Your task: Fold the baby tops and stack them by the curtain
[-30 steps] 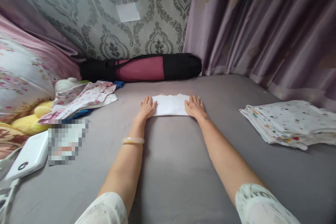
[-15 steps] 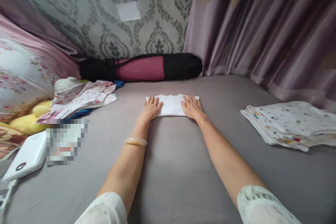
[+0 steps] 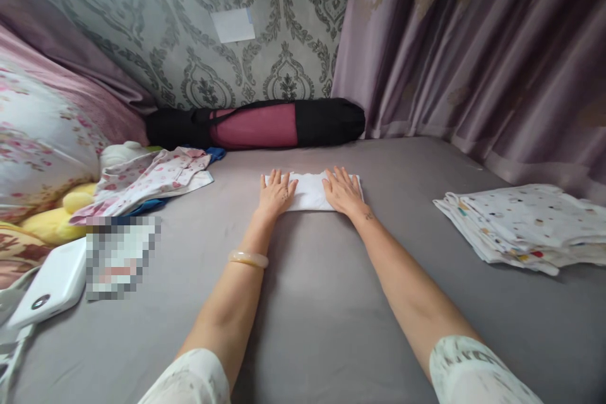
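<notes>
A white cloth (image 3: 310, 192), folded into a flat rectangle, lies on the grey bed sheet (image 3: 322, 303) in front of me. My left hand (image 3: 278, 192) rests palm down on its left end, fingers spread and pointing away. On the right end lies my right hand (image 3: 344, 190), also flat with its fingers apart. The cloth's middle shows between the two hands; its ends are partly hidden under them. Whether it is a garment or a plain cloth I cannot tell.
Folded white patterned cloths (image 3: 525, 221) are stacked at the right. Loose printed clothes (image 3: 156, 180), a yellow plush toy (image 3: 57, 221) and a white power bank (image 3: 50, 281) lie at the left. A black and pink long bag (image 3: 255, 125) lies along the wall.
Both hands have shifted slightly inward on the white cloth, staying flat. The cloth looks almost unmoved, and the whole view has shifted a little.
</notes>
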Tool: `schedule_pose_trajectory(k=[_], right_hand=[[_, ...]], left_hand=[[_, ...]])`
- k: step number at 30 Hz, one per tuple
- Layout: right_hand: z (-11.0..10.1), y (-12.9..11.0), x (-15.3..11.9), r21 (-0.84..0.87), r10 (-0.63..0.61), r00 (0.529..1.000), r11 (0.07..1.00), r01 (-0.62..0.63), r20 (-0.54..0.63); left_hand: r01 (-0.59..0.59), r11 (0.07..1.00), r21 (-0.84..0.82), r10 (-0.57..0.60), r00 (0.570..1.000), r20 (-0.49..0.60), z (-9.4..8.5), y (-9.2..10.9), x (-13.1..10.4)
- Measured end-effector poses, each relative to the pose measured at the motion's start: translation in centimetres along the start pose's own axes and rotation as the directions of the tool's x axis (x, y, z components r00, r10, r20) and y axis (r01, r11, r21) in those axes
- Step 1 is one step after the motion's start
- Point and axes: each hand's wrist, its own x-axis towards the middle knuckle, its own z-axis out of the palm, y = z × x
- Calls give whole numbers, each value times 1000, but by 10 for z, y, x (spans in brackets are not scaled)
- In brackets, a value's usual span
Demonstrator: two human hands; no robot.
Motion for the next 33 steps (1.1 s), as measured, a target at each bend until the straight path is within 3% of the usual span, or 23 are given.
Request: schedule_pose_trajectory(k=[4, 13, 20, 26, 33], right_hand=[[8, -10, -2, 4, -31, 998, 1000, 31, 53], [15, -10, -4, 0, -26, 999, 1000, 26, 42], [10, -21, -4, 19, -64, 997, 998, 65, -45], [22, -24, -3, 4, -68, 997, 998, 68, -29], [22, -22, -5, -3, -66, 997, 998, 66, -40]], left_hand=[[-61, 998, 1, 61, 997, 46, 5, 8, -4], [-37, 999, 3, 36, 995, 98, 4, 7, -4], [-98, 995, 26, 99, 994, -35, 4, 29, -9], [-121, 993, -18, 121, 992, 43, 17, 41, -9], [-115, 990, -87, 117, 993, 19, 21, 38, -7]])
